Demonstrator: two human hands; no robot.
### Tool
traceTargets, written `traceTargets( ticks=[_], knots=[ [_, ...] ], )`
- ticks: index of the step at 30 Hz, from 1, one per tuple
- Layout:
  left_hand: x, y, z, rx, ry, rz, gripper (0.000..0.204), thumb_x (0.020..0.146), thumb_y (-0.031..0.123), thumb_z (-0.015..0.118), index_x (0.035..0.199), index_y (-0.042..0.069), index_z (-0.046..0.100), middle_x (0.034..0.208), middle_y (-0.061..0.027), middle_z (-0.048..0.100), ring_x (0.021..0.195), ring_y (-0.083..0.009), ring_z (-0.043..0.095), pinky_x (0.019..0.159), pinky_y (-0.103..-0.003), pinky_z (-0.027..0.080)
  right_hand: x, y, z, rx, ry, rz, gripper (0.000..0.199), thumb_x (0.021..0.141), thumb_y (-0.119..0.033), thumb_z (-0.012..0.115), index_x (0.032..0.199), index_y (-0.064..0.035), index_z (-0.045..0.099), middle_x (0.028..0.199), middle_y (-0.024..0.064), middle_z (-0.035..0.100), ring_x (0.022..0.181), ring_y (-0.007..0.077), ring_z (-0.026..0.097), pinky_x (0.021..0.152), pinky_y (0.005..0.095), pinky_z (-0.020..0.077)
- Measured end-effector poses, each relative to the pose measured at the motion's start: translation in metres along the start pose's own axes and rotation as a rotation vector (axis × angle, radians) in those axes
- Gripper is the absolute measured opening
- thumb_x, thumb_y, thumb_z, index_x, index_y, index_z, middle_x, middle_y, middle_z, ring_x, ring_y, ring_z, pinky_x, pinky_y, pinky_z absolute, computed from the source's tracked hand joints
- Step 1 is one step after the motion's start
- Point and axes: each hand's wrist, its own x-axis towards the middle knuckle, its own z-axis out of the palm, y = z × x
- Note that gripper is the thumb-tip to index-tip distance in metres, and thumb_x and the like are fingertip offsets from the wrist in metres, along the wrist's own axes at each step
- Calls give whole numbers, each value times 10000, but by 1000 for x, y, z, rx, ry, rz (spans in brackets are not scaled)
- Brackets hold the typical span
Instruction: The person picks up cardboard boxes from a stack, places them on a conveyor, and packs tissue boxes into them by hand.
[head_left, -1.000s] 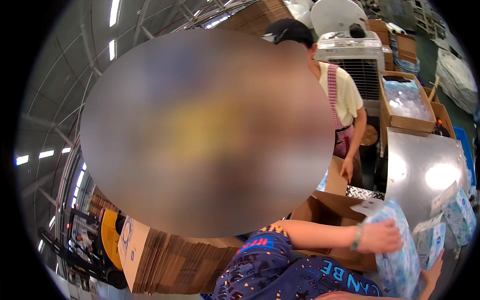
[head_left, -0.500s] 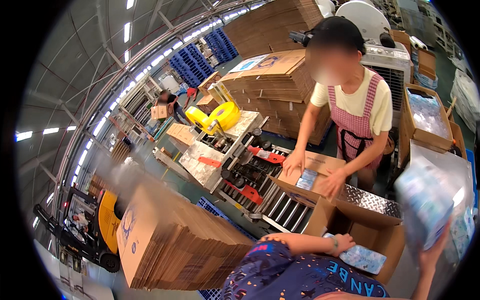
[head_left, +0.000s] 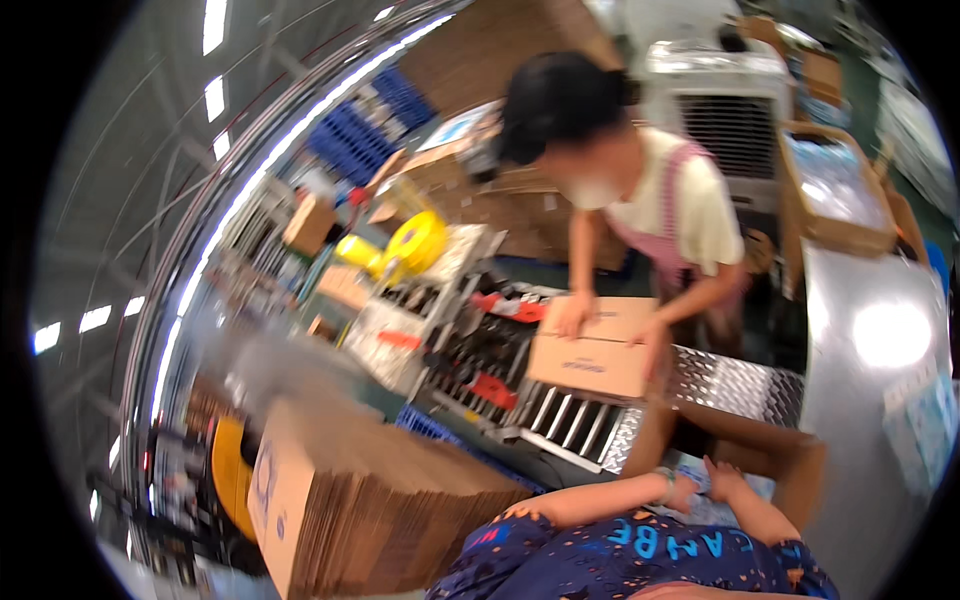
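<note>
An open cardboard box (head_left: 815,475) stands just in front of me, with light blue-and-white plastic-wrapped packs (head_left: 762,486) inside. My left hand (head_left: 680,493), a band at its wrist, reaches into the box over the packs; its fingers are blurred. Close beside it, my right hand (head_left: 724,481) is also over the packs, fingers stretched out and apart. How firmly either hand touches the packs is not visible. Beyond my box, a co-worker's two hands lie on the closed top flaps of another carton (head_left: 588,350) on the rollers.
A steel table (head_left: 850,390) at right bears another blue-and-white pack (head_left: 920,430). Flattened cartons (head_left: 400,510) are stacked at left. A taping machine with yellow rolls (head_left: 416,243) stands beyond the roller conveyor (head_left: 565,420). Behind the table is a carton of clear-wrapped packs (head_left: 840,185).
My right hand has come from the steel table into the box, and the wrapped pack it held is no longer raised. The co-worker's carton flaps are now folded down. My view has shifted.
</note>
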Motion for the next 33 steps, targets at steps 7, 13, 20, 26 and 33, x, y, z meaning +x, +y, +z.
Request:
traceTargets(
  ticks=[7, 13, 20, 26, 33],
  knots=[
    [34, -28, 1, -141, 386, 149, 610, 925, 341, 682, 1398, -6, 513, 1296, -250, 619, 1189, -392, 605, 1019, -440, 487, -39, 62, -159, 682, -137, -226, 382, 909, -418, 691, 1065, -74, 750, 915, 107, 750, 803, 232, 682, 756, 406, 547],
    [55, 1, -45, -256, 441, 185, 448, 908, 215, 708, 1301, 24, 610, 1175, -201, 684, 1071, -315, 680, 933, -397, 539, -221, 265, -341, -204, 588, 826, 426, 685, -149, 782, 1096, -77, 695, 1042, 164, 710, 1027, 324, 669, 851, 463, 532],
    [87, 96, -106, -160, 645, 379, 263, 924, 134, 672, 1166, 34, 673, 1059, -149, 703, 925, -293, 696, 811, -373, 556, -342, 437, -304, -127, 597, 1348, 638, 633, -189, 849, 1213, -75, 610, 1234, 149, 649, 1216, 314, 578, 978, 489, 479],
    [133, 164, -145, -67, 677, 606, 250, 871, 73, 699, 1119, 36, 689, 1103, -151, 689, 973, -344, 662, 850, -407, 531, -320, 444, -287, -52, 613, 913, 770, 546, -264, 888, 1219, -67, 570, 1022, 178, 713, 997, 370, 681, 875, 468, 536],
    [208, 268, -189, 473, 868, 445, 952, 696, 297, 865, 1476, 32, 387, 1501, -290, 372, 1371, -419, 398, 1125, -619, 277, -253, 351, -298, 213, 738, 461, 904, 702, -497, 801, 1429, -59, 488, 1296, 238, 603, 1255, 397, 538, 1105, 494, 358]
  ],
)
